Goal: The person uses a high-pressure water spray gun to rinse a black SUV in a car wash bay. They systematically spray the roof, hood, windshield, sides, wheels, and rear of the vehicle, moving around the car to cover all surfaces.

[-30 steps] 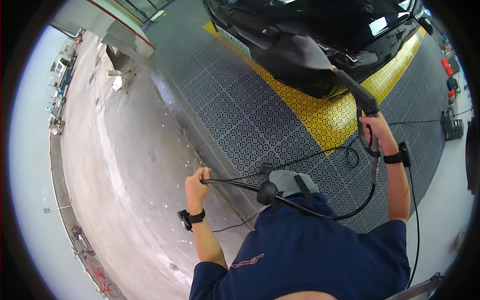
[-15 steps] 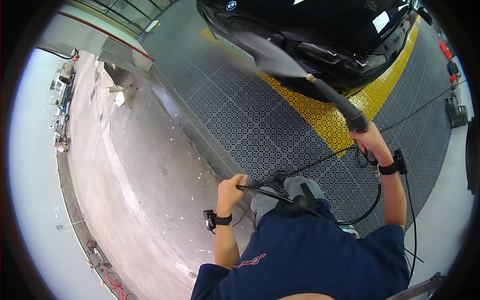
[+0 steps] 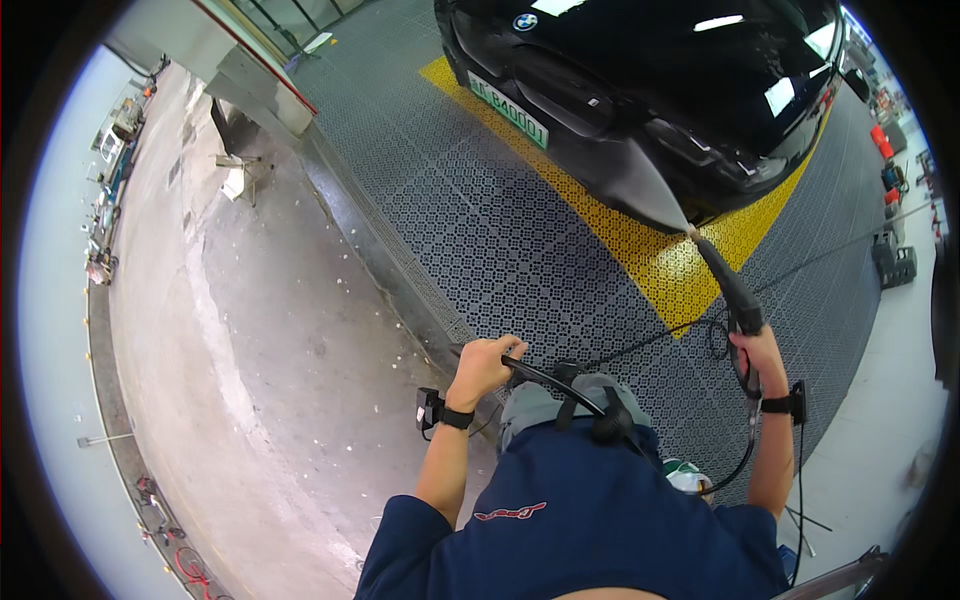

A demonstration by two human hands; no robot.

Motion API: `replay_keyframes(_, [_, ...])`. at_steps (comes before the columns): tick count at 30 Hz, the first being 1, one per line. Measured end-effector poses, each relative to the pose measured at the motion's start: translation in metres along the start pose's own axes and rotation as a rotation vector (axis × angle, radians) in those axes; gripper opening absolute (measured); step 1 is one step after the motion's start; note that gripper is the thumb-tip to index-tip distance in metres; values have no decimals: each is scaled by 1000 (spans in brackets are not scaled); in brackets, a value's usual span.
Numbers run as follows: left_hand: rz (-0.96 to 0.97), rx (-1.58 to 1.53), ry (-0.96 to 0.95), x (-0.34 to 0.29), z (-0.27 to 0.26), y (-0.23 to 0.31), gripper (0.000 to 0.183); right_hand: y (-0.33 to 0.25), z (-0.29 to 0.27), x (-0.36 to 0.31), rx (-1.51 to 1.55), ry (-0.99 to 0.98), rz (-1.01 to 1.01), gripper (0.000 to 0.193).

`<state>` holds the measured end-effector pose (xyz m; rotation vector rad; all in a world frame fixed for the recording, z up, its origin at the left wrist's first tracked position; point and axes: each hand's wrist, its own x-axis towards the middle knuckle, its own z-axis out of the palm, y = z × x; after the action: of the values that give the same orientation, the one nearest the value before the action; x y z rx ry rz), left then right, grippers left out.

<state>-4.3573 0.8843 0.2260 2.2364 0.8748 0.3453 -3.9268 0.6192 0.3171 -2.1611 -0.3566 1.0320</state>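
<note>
My right hand (image 3: 760, 360) is wrapped round the grip of a black pressure washer gun (image 3: 730, 285). From its brass-coloured nozzle (image 3: 693, 232) a fan of water (image 3: 645, 185) sprays up and left at the lower front bumper of a black car (image 3: 640, 60). My left hand (image 3: 485, 368) is closed round a black hose (image 3: 550, 380), held out in front of my waist. The hose runs past my body and loops up to the gun's lower end. Straps with small black devices sit on both wrists.
Grey grid floor tiles (image 3: 450, 220) with a yellow border (image 3: 640, 255) lie under the car. Bare concrete (image 3: 290, 330) is on the left, beyond a metal edge strip. A folding stool (image 3: 240, 180) stands there by a wall. Black and red items (image 3: 890, 255) line the right side.
The gun has dropped lower and closer to me, its spray shifting from near the licence plate toward the bumper's right part. My left hand has moved slightly right, still on the hose.
</note>
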Motion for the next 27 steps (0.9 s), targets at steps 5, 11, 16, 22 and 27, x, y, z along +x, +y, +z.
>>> replay_keyframes(5, [39,-21,-35,-6,-11,-35,19,34,10,-20,-78,259,229,22])
replay_keyframes(11, [16,-30,-88,-21,-36,-57,18,8,51,-60,-47,159,254,23])
replay_keyframes(16, [17,-85,95,-36,-79,-71,15,-53,98,-66,-216,169,-46,21])
replay_keyframes(22, [-66,-77,300,-69,-117,-89,12,-115,128,-44,-260,119,-172,20])
replay_keyframes(27, [-109,-48,397,-99,-131,-93,11,-136,156,-25,-279,66,-221,18])
